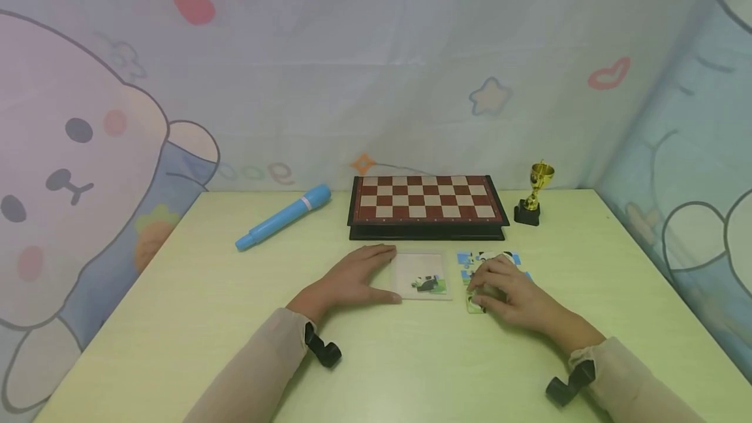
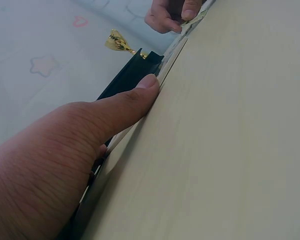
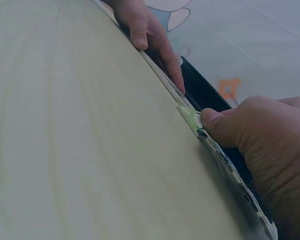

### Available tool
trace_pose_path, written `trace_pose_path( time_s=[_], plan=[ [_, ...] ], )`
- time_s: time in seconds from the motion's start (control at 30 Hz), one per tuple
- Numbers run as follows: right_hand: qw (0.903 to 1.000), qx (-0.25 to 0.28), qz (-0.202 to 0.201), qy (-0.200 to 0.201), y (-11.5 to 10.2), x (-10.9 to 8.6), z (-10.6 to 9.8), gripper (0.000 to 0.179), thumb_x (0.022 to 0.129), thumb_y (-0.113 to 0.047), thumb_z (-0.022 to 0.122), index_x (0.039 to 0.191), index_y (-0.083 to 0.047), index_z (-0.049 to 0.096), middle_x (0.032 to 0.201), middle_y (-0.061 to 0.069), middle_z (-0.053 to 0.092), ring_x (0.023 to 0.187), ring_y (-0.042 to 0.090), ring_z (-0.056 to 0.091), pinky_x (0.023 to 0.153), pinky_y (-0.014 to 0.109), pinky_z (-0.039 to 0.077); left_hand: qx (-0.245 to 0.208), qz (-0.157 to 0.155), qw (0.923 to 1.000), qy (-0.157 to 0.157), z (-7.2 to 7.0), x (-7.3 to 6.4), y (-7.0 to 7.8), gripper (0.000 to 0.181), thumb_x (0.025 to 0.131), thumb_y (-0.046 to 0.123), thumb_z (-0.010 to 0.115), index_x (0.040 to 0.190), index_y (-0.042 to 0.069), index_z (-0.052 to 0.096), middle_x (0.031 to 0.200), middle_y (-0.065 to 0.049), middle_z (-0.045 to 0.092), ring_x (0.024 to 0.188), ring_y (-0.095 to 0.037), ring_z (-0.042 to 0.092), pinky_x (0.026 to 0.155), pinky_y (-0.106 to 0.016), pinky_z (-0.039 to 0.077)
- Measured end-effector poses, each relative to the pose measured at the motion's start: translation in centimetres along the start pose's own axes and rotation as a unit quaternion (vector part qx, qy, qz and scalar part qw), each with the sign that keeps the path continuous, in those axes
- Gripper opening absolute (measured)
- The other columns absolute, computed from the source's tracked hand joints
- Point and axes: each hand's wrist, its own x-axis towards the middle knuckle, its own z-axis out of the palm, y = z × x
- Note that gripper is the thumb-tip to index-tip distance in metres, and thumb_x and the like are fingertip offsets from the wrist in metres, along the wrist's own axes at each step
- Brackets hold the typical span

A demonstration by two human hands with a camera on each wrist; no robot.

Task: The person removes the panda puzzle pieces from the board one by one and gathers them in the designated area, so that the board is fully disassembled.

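A shallow white puzzle tray lies on the table with a few joined panda pieces in its lower right corner. My left hand rests along the tray's left side, thumb and fingers spread at the frame. To the right of the tray, my right hand pinches a green jigsaw piece with part of a panda on it, its thumb on the printed face. Beneath and behind that hand lie more jigsaw pieces, blue and panda-patterned, partly hidden by the fingers.
Behind the tray stands a folded chessboard box with a red and white checkered top. A small gold trophy is at the back right, and a blue pen-shaped stick lies at the back left. A printed curtain hangs behind the table.
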Motion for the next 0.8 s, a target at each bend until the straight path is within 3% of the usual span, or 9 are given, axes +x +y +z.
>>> trace_pose_path(
  time_s=[0.6, 0.8],
  plan=[
    [0.9995, 0.013, 0.023, -0.019, 0.38, -0.19, 0.06, 0.023, 0.087, -0.008, 0.079, 0.1, -0.025, 0.07, 0.106, -0.012, 0.062, 0.103, 0.011, 0.047, 0.09, 0.032, 0.039, -0.008, 0.003, 1.0, -0.002, -0.16, -0.09, 0.13, 0.101, 0.08, 0.079, 0.06, 0.158, 0.019, 0.035, 0.163, 0.004, 0.031, 0.15, -0.02, 0.025, 0.122, -0.04, 0.02],
    [0.9994, 0.021, 0.026, -0.001, 0.26, -0.13, 0.04, 0.024, 0.086, -0.005, 0.079, 0.1, -0.023, 0.071, 0.106, -0.012, 0.064, 0.102, 0.011, 0.049, 0.087, 0.03, 0.04, -0.007, 0.004, 1.0, 0.0, -0.13, -0.02, 0.1, 0.102, 0.08, 0.08, 0.059, 0.158, 0.019, 0.035, 0.163, 0.004, 0.031, 0.15, -0.02, 0.026, 0.122, -0.041, 0.021]
  ],
)
